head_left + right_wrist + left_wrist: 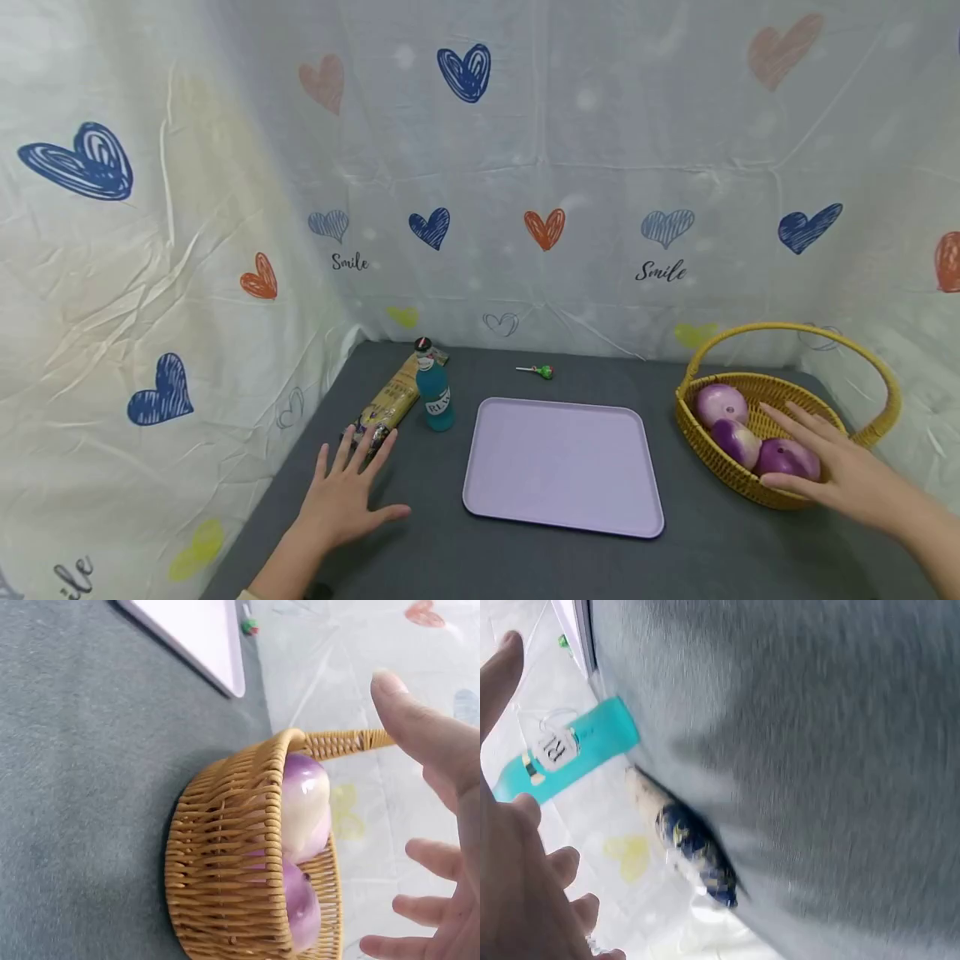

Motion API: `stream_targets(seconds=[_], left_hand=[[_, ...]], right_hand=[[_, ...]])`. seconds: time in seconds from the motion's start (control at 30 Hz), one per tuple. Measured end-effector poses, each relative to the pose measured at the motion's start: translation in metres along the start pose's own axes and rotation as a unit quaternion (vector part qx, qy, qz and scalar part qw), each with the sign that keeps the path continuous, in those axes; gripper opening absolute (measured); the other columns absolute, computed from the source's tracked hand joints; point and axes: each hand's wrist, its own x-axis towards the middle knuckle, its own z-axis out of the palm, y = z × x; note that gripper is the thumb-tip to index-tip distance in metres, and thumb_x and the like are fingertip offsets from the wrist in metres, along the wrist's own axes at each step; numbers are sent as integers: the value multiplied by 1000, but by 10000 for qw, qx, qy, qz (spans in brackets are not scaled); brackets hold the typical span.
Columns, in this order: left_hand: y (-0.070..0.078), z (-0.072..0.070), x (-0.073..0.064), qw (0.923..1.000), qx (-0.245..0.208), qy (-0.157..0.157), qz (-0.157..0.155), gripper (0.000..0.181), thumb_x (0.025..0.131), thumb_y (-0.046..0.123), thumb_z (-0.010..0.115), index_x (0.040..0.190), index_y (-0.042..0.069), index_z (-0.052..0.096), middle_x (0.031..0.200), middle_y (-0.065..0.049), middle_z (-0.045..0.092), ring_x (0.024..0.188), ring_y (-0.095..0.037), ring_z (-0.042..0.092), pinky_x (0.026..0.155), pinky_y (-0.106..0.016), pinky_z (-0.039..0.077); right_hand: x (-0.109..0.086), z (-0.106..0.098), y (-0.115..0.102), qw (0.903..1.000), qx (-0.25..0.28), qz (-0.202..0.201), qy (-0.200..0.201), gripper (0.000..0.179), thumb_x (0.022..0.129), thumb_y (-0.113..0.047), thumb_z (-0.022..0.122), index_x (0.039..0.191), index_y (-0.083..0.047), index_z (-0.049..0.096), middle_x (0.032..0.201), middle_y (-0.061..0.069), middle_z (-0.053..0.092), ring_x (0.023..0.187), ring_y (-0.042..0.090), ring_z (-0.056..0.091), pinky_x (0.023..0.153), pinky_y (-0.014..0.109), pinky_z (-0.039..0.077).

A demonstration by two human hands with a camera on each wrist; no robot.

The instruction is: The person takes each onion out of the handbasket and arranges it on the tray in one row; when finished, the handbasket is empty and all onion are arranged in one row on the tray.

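Note:
My left hand (342,502) hovers with spread fingers over the table's left side, holding nothing. Just beyond its fingertips lies a long gold-and-dark packet (392,397); a blue-green bottle (435,392) with a white label stands upright beside it. On the right, my right hand (840,467) reaches over a yellow wicker basket (708,454), its fingers extended and apart. Inside the basket are purple-and-white onions (722,405), partly covered by the hand in the head view. In the right wrist view the fingers are apart from the onions (304,817) and hold nothing.
A pale lilac tray (562,467) lies in the middle of the dark grey table. Behind it is a lollipop (542,371) with a green and red wrapper. The basket's tall handle (795,327) arches above its rim. Heart-printed curtains (480,183) enclose the back and sides.

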Motion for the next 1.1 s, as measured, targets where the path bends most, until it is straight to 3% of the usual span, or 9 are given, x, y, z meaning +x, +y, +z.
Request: stream_targets(seconds=[0.1,0.33,0.5,0.6,0.73,0.87,0.97,1.0,1.1], left_hand=[[8,8,3,9999,-77,-34,78,105,78,82,59,162,33,21,169,-7,21,154,-42,17,116,-74,12],[32,19,7,9984,-478,-96,298,102,80,81,58,162,33,21,167,1,27,153,-35,27,117,-69,23],[46,25,13,9962,-760,-142,413,103,80,81,59,162,31,20,167,-3,28,153,-35,25,116,-69,25],[53,30,17,9942,-900,-241,530,105,81,81,57,163,31,16,168,-5,23,155,-37,19,116,-69,25],[61,36,22,9923,-1002,-346,640,107,80,84,54,163,30,14,169,-7,20,155,-39,15,116,-69,26],[67,42,27,9883,-1243,-583,671,112,77,88,52,164,28,14,168,-10,21,154,-42,16,114,-71,27],[71,44,32,9825,-1492,-942,605,119,73,90,55,164,26,12,169,-12,17,154,-45,12,116,-71,23],[72,45,33,9800,-1587,-1064,560,122,72,90,56,164,24,11,169,-13,15,154,-45,10,116,-71,22],[75,47,38,9713,-1876,-1386,462,129,70,86,64,164,17,8,169,-17,12,154,-47,8,118,-69,20]], right_hand=[[5,-3,-1,9997,27,224,-92,96,91,-42,74,163,-20,16,155,41,25,122,73,37,84,82,37],[13,1,4,9988,449,180,84,97,87,-37,79,163,-18,21,155,37,32,124,67,42,86,77,40],[15,4,17,9986,464,49,260,94,86,-30,81,162,-21,25,154,32,38,131,54,41,83,33,52],[16,5,21,9983,509,21,277,94,87,-28,81,162,-19,24,154,33,37,133,54,38,86,38,52],[21,6,24,9982,487,-89,344,95,85,-27,83,161,-14,27,150,38,39,125,64,41,84,74,41],[23,8,32,9980,29,-299,551,92,79,-27,87,156,-10,38,141,35,51,116,56,53,83,58,53],[22,9,41,9973,-111,-381,618,85,78,-27,88,150,-8,47,143,-4,56,96,26,65,70,34,53],[22,9,43,9974,-116,-388,598,83,77,-28,88,148,-7,49,142,-5,58,90,18,64,68,30,50],[24,8,49,9986,21,-253,457,75,78,-29,87,142,-7,56,132,-24,55,93,18,66,69,33,51]])
